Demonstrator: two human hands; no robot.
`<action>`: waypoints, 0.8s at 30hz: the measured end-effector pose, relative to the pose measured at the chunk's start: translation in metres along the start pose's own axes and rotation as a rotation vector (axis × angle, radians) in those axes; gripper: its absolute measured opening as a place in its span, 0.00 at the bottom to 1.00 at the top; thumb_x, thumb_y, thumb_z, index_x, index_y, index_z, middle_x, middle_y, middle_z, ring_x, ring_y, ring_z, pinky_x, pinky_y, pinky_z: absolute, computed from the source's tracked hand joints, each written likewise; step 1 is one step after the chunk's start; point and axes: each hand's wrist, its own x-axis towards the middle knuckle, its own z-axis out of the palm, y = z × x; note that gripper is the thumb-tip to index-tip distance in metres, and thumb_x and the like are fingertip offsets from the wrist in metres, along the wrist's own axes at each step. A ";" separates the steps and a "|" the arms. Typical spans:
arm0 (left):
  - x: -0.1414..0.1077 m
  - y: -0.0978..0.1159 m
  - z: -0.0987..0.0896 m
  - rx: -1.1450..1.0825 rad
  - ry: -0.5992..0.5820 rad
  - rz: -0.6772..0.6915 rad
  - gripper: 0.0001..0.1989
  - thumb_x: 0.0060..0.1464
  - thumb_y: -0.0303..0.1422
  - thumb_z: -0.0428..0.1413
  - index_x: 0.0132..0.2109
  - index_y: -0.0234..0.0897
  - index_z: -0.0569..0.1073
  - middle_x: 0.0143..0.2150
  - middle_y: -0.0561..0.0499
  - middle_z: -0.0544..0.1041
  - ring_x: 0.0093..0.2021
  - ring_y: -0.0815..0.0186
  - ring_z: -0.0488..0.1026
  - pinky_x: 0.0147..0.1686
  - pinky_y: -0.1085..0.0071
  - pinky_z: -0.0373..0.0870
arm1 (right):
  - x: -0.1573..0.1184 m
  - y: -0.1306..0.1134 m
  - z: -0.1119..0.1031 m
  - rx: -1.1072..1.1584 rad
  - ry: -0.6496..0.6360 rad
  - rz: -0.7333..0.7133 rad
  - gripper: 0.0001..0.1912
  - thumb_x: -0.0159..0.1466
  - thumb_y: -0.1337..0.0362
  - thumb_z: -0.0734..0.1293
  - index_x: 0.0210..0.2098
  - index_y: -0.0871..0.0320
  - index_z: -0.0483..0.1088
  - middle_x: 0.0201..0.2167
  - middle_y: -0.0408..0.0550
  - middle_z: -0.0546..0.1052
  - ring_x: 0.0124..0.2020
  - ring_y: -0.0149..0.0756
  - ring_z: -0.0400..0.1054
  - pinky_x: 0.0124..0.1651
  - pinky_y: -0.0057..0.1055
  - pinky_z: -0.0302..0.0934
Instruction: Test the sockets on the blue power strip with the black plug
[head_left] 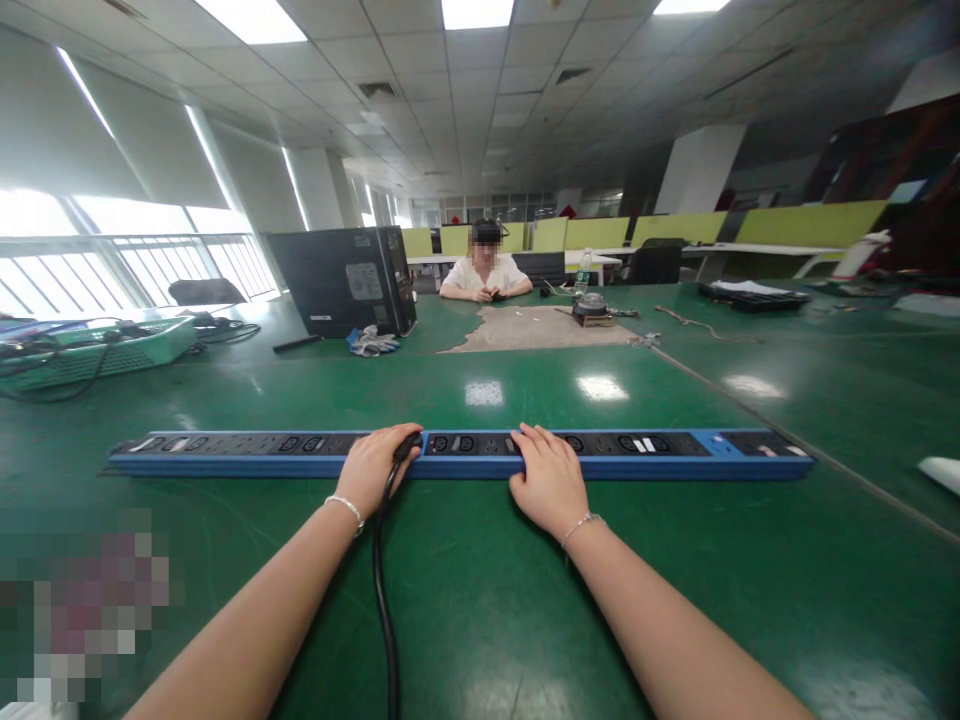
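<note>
A long blue power strip [480, 468] with a black face and rows of sockets lies crosswise on the green table [465, 590]. My left hand [373, 468] is left of its middle, closed around a black power plug [407, 447] at the strip's face. From that plug a black cable [384, 600] runs down toward me. Whether the plug sits in a socket is hidden by my fingers. To the right, my right hand [551, 480] grips the strip, with its fingers over the top and its thumb on the near side.
Across the table a person [486, 275] sits with both hands together. A black computer case [341, 280], gloves [373, 342] and a green basket [150, 348] stand at the left. A bottle [583, 270], a round device [591, 306] and a black tray [754, 295] are farther back.
</note>
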 end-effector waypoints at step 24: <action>-0.008 -0.074 -0.048 -0.178 0.334 -0.370 0.19 0.52 0.44 0.49 0.48 0.42 0.70 0.44 0.50 0.76 0.43 0.61 0.72 0.44 0.66 0.68 | 0.000 0.002 -0.003 -0.033 -0.055 -0.028 0.20 0.61 0.54 0.61 0.53 0.43 0.65 0.57 0.44 0.65 0.58 0.42 0.53 0.56 0.41 0.47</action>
